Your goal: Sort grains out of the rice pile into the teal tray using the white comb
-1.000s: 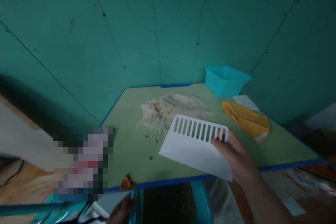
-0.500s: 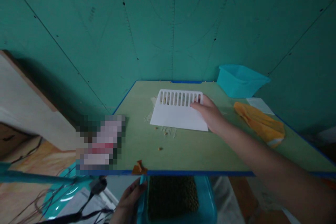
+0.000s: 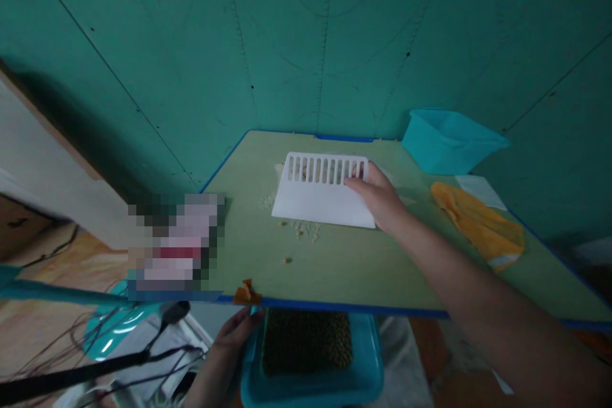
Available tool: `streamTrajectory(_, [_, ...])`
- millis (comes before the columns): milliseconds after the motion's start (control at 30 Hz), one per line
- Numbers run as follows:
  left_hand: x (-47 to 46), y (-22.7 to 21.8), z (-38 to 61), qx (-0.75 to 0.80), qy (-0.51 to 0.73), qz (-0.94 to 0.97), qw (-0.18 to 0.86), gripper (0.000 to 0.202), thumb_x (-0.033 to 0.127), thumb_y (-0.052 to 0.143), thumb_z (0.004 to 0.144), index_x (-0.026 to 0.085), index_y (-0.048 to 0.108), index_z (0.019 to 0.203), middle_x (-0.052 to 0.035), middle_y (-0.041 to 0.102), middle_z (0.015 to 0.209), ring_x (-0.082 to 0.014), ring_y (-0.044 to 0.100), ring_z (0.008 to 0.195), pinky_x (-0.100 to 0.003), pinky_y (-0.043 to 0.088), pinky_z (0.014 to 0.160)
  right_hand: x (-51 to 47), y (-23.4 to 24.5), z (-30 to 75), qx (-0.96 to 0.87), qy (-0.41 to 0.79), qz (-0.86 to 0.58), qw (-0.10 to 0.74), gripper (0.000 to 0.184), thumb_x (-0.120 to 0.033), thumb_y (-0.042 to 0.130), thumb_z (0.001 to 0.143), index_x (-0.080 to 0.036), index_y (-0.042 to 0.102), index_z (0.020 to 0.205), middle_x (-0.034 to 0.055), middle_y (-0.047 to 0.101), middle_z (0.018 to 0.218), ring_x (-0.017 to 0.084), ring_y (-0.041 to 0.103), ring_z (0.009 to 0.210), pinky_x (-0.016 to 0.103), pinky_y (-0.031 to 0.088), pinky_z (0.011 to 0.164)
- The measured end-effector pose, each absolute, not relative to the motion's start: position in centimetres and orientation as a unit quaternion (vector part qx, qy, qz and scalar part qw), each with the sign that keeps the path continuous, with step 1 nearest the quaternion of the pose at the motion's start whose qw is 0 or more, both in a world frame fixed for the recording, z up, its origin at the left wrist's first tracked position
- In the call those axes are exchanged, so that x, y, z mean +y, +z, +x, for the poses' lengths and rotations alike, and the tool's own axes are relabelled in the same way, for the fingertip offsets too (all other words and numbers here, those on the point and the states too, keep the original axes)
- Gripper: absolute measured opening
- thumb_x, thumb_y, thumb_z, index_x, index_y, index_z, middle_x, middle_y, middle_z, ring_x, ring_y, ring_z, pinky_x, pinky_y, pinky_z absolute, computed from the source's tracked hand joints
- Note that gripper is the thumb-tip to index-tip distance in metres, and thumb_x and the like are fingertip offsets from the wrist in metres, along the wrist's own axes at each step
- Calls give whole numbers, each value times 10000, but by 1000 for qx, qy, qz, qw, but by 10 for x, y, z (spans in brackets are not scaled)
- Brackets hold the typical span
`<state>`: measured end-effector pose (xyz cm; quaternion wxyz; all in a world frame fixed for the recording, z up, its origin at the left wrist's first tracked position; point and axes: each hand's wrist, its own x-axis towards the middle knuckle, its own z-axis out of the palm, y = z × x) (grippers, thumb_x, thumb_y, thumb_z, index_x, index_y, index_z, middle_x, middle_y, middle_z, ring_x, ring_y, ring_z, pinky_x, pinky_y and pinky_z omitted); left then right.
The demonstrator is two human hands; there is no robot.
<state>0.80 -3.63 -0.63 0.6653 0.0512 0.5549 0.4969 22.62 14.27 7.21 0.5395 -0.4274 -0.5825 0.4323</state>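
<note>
My right hand (image 3: pixel 380 197) grips the right side of a white slotted scraper (image 3: pixel 320 191), which stands on the green table (image 3: pixel 335 261) over a pile of pale grains; a few grains (image 3: pixel 303 228) lie loose in front of it. My left hand (image 3: pixel 229 338) holds the left rim of a teal tub (image 3: pixel 368 370) with dark contents, kept just under the table's near blue edge. A small orange scrap (image 3: pixel 246 293) sits on that edge by the tub.
A teal box (image 3: pixel 447 140) stands at the back right corner, with an orange cloth (image 3: pixel 482 226) and a white paper (image 3: pixel 480 191) beside it. Green walls close in the back. Cables and a teal object (image 3: pixel 115 325) lie on the floor at the left.
My right hand carried the scraper from the near side to the far side of the grain pile and set it down there, covering most of it. The tub rose closer under the table edge.
</note>
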Motion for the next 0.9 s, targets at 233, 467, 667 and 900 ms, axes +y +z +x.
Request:
streamTrajectory(233, [-35, -8, 10, 533, 489, 86, 686, 159, 183, 650, 643, 182, 665, 801, -9, 722, 680, -207, 655, 718, -275, 501, 679, 144, 68, 224, -595, 425, -408, 546, 135, -208, 535, 657, -213, 476, 778, -33, 530, 742, 150, 505, 714, 302, 376, 670])
streamTrajectory(467, [-42, 1, 16, 533, 498, 108, 676, 194, 162, 625, 654, 162, 653, 846, -25, 719, 653, -221, 658, 650, -282, 516, 581, 142, 65, 224, -591, 431, -409, 546, 147, -205, 530, 644, -212, 489, 785, -31, 534, 728, 157, 508, 700, 314, 380, 671])
streamTrajectory(667, [-41, 4, 12, 542, 503, 121, 663, 99, 176, 601, 674, 142, 664, 743, -43, 704, 570, -216, 655, 565, -278, 524, 532, 131, 68, 223, -576, 482, -411, 516, 196, -205, 549, 629, -224, 514, 821, -32, 560, 739, 165, 522, 710, 324, 399, 673])
streamTrajectory(900, [-38, 13, 4, 536, 560, 72, 627, 341, 108, 574, 689, 179, 580, 1023, -66, 721, 835, -248, 649, 776, -378, 503, 744, 119, 69, 223, -574, 518, -396, 496, 238, -190, 554, 635, -233, 540, 868, -17, 598, 827, 174, 537, 788, 340, 403, 741])
